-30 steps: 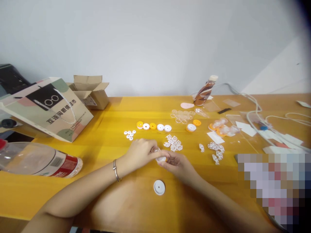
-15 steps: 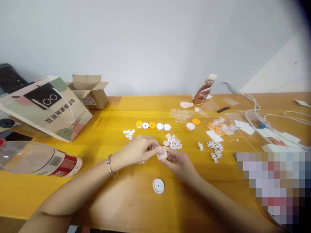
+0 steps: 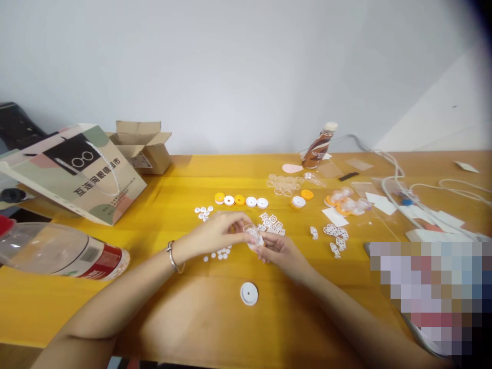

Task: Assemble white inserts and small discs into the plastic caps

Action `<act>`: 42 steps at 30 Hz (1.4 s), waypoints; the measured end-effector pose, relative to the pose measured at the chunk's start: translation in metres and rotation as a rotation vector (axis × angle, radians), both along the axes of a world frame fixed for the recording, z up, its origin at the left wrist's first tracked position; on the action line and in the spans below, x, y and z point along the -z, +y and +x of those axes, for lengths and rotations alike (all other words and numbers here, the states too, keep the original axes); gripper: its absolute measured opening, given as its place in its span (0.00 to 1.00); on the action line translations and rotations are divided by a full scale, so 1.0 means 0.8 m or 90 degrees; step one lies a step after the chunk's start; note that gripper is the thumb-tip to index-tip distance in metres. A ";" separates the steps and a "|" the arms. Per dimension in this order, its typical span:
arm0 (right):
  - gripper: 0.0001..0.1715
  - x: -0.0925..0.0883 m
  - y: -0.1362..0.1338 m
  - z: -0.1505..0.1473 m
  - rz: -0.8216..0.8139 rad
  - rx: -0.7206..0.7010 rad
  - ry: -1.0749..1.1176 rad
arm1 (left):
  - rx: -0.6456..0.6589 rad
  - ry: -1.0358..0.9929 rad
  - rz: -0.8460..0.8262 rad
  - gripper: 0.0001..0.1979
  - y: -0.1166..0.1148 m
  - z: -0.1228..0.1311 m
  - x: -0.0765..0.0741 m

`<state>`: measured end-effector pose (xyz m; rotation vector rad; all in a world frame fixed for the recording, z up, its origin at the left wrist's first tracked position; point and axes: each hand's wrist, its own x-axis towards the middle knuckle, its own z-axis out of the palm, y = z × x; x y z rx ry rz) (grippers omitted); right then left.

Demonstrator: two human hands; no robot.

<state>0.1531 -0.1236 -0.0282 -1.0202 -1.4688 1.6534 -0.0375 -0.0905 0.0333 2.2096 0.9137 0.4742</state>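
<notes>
Between my hands, above the middle of the table, is a small clear plastic piece (image 3: 250, 231) with white at its lower end. My left hand (image 3: 226, 229) is closed, pinching the clear piece from the left between thumb and fingers. From the right, my right hand (image 3: 282, 251) grips the lower, white end, and its fingers partly hide what they hold. A white disc with a centre hole (image 3: 249, 293) lies on the table nearer to me. Small white discs (image 3: 223, 253) are scattered under my left hand. Just behind my right hand lie white perforated pieces (image 3: 272, 223).
Behind stand a row of white and orange round parts (image 3: 240, 200) and several clear rings (image 3: 284, 184). A brown drink bottle (image 3: 317, 148), cables (image 3: 395, 177) and bagged parts (image 3: 348, 201) are right. At left: a paper bag (image 3: 96, 179), cardboard box (image 3: 144, 154) and large plastic bottle (image 3: 73, 251).
The clear piece between my hands now shows more, tilted, and the orange edge seen before is mostly hidden. My left hand has lifted slightly, uncovering more small white discs. The view has shifted slightly.
</notes>
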 end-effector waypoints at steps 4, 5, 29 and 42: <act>0.12 0.005 0.001 0.000 -0.009 0.000 0.008 | 0.110 -0.026 0.002 0.14 0.003 -0.003 -0.001; 0.12 0.005 0.001 0.000 -0.007 0.001 0.009 | 0.093 -0.031 0.009 0.16 0.003 -0.004 -0.001; 0.14 -0.005 -0.005 -0.004 0.070 -0.028 0.007 | -0.009 0.037 0.024 0.15 -0.010 0.006 0.001; 0.12 0.002 -0.007 -0.002 0.160 -0.044 -0.042 | 0.034 0.007 0.098 0.12 -0.022 0.011 -0.001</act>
